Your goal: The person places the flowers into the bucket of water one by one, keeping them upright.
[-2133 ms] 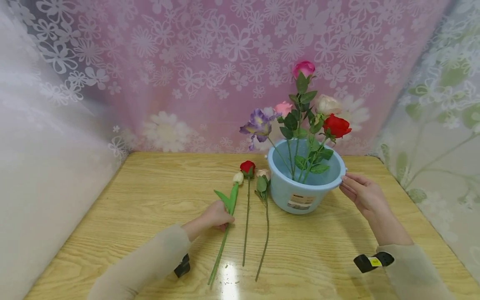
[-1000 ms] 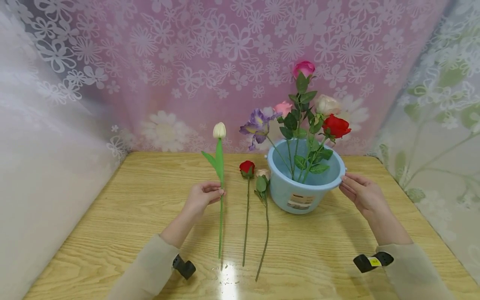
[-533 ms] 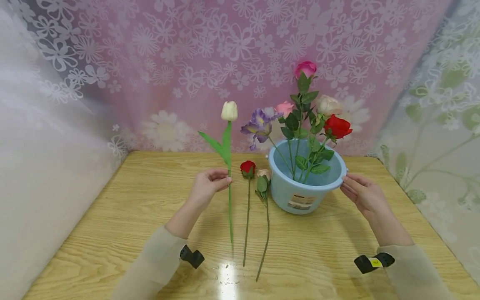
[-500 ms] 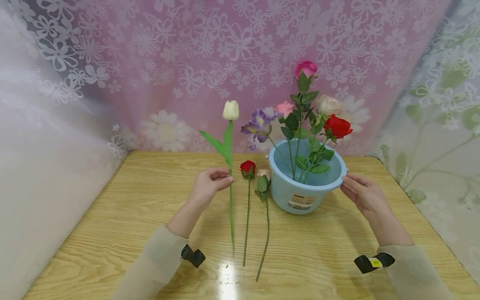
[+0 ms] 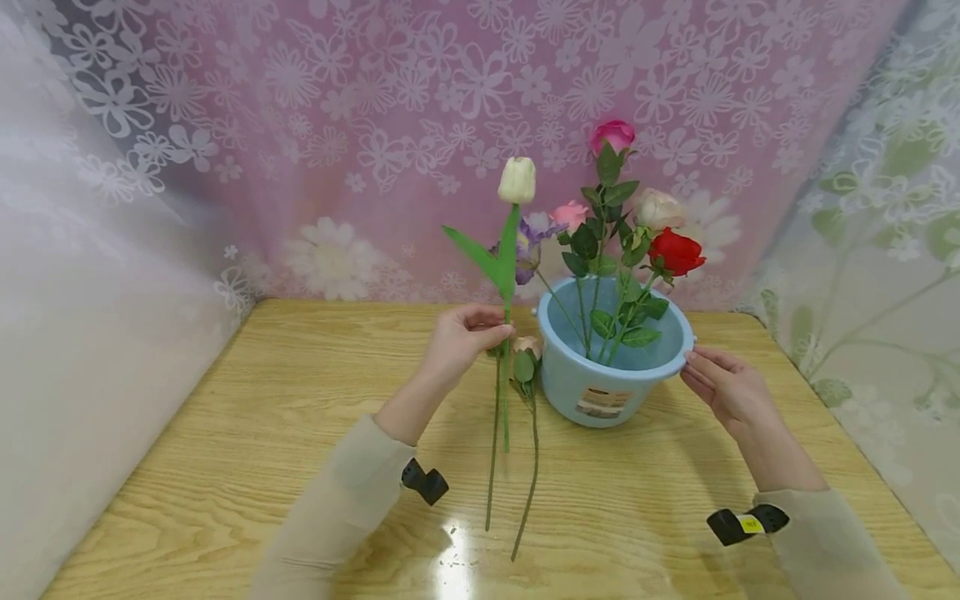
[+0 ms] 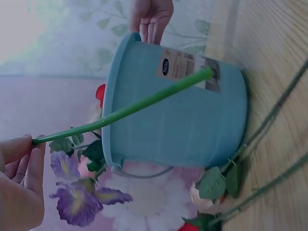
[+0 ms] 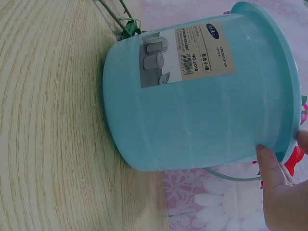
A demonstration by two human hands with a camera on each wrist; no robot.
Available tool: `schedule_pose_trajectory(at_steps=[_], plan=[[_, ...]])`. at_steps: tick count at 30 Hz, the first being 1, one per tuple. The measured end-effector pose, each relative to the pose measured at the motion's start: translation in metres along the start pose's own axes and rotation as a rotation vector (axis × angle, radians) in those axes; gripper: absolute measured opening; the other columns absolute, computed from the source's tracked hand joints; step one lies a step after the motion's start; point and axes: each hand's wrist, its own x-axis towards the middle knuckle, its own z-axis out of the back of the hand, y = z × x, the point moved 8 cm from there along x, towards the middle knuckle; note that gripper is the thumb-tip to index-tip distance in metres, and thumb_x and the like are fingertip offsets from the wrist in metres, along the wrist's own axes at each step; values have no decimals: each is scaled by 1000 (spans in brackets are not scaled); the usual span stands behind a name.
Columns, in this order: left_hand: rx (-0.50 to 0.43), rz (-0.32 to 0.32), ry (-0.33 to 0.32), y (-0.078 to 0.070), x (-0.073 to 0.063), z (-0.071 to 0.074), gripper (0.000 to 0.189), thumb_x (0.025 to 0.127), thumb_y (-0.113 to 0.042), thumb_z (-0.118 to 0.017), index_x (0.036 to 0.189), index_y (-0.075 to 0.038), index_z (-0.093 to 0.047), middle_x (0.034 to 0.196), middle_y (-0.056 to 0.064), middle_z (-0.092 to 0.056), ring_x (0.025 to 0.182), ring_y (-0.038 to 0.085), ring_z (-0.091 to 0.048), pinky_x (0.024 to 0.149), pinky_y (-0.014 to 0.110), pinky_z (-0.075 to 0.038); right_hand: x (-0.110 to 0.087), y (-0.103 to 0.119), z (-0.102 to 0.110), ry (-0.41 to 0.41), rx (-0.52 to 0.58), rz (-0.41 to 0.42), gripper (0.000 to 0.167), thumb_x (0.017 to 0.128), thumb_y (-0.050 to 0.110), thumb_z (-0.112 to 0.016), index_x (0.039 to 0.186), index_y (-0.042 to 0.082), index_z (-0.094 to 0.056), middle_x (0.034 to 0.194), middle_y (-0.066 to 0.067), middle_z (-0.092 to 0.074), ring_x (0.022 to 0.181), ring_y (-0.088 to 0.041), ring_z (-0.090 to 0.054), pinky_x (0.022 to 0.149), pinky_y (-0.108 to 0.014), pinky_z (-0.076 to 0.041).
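Observation:
My left hand (image 5: 467,343) pinches the stem of a white tulip (image 5: 517,180) between thumb and fingers, holding it upright just left of the bucket. In the left wrist view the green stem (image 6: 144,102) slants across the bucket's side, its lower end off the table. My right hand (image 5: 731,392) grips the rim of the light blue bucket (image 5: 570,392), thumb at the rim and fingers against the outer wall. Standing in the bucket are a magenta rose (image 5: 612,135), a pink rose (image 5: 570,216), a cream rose (image 5: 658,208), a red rose (image 5: 677,252) and a purple iris (image 5: 531,246).
On the wooden table (image 5: 300,400) lie a pale peach rose (image 5: 525,367) beside the bucket and a second red rose (image 6: 190,227), its head mostly behind my left hand in the head view. Water drops spot the front. A pink floral curtain (image 5: 375,150) hangs behind.
My left hand has picked the tulip up off the table, turned it upright and carried it right toward the bucket, now overlapping the lying red rose and the iris. The right hand stays put.

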Motion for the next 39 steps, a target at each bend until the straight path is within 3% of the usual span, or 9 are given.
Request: schedule_pose_trajectory(at_steps=[6,15,30,35,39], plan=[[-8,-39,23,-15,10,-22,20,77,-1,-68,96,4,-64,88,10,-64,77,17,-60,64,26,-50,-1,0,0,-6,2,-10,13,83,-1,-58,85,5,-69,88,-3,-65,80,-13,-63,72,-24,-49],[95,-104,40,-40,27,-50,22,77,-11,-70,97,-4,-66,89,3,-65,80,13,-60,70,25,-49,0,0,0,-11,8,-5,14,84,-1,-57,85,4,-69,88,-4,-65,80,-14,-63,72,-25,-49],[65,-269,77,-93,47,-89,22,78,-10,-67,98,-1,-64,94,7,-64,82,10,-59,70,18,-48,0,1,1,-1,15,-7,16,85,-2,-54,86,5,-69,88,-4,-66,80,-14,-63,73,-24,-49],[113,-326,65,-104,48,-100,22,79,-10,-67,99,-2,-65,94,6,-64,82,8,-59,69,15,-47,-1,1,0,4,12,-8,16,85,-2,-54,86,5,-69,90,-4,-65,81,-14,-63,73,-24,-49],[123,-343,57,-100,51,-102,20,80,-9,-65,99,-2,-64,93,6,-64,81,7,-59,70,15,-46,1,0,2,3,-1,-6,12,84,1,-58,86,5,-68,90,-4,-65,82,-14,-63,73,-24,-49]])
